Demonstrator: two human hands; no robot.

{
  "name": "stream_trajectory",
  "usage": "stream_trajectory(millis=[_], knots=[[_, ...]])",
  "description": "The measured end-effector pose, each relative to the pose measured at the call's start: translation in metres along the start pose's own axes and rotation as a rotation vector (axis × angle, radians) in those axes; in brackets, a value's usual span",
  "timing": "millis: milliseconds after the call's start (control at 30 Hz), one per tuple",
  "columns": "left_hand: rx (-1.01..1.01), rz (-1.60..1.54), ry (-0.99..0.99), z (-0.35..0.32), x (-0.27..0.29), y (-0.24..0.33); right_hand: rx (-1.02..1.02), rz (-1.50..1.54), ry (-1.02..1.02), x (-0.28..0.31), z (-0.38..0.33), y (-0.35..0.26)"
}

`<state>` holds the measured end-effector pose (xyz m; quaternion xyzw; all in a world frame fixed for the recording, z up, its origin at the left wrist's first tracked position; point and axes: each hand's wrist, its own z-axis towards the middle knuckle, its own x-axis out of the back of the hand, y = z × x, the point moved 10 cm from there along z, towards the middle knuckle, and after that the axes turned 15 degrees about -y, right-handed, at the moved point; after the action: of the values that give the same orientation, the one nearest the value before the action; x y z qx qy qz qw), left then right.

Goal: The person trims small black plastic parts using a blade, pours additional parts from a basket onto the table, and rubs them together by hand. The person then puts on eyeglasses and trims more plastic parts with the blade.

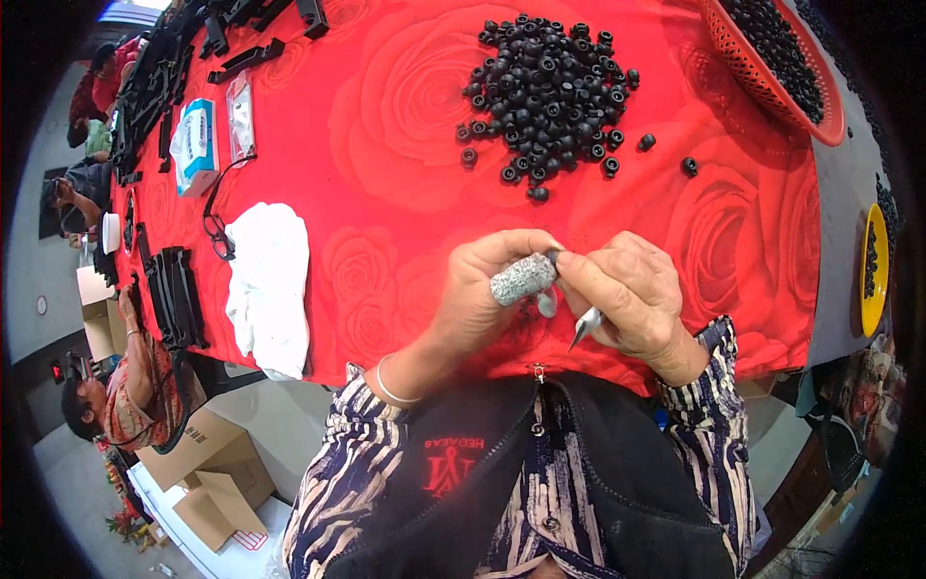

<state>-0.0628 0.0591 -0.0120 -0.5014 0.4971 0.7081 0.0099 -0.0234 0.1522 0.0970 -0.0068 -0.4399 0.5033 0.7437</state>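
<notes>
Black, a small round rubber ring [554, 257] sits pinched between left hand [492, 280] and right hand [627, 289], directly above the right's downward-slanting silver metal blade [585, 326].

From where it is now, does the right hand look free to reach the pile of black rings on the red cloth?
Probably not at once: the right hand is pinching a small black piece and holds a metal tool. The cloth between it and the pile of black rings is bare.

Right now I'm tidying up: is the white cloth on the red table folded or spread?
Neither: the white cloth lies crumpled in a loose heap, draping over the table edge.
</notes>
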Motion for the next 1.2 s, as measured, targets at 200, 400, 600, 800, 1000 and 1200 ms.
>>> stream_trajectory(millis=[200,400,600,800,1000,1200], knots=[[-0.016,0.086,0.041,0.004,0.006,0.007,-0.017,0.066,-0.061,-0.009,0.000,0.005],[-0.086,0.136,-0.049,0.004,-0.004,0.018,-0.392,0.550,-0.089,-0.006,-0.003,0.042],[-0.050,0.106,-0.026,0.004,-0.002,0.015,-0.465,0.524,-0.137,-0.013,-0.003,0.048],[-0.007,-0.025,-0.012,0.004,0.000,0.007,-0.484,0.458,-0.171,-0.021,-0.006,0.050],[-0.017,-0.029,-0.037,0.005,-0.001,0.006,-0.468,0.424,-0.171,-0.020,-0.006,0.049],[-0.034,-0.037,-0.020,0.004,0.001,0.007,-0.465,0.468,-0.174,-0.021,-0.006,0.050]])
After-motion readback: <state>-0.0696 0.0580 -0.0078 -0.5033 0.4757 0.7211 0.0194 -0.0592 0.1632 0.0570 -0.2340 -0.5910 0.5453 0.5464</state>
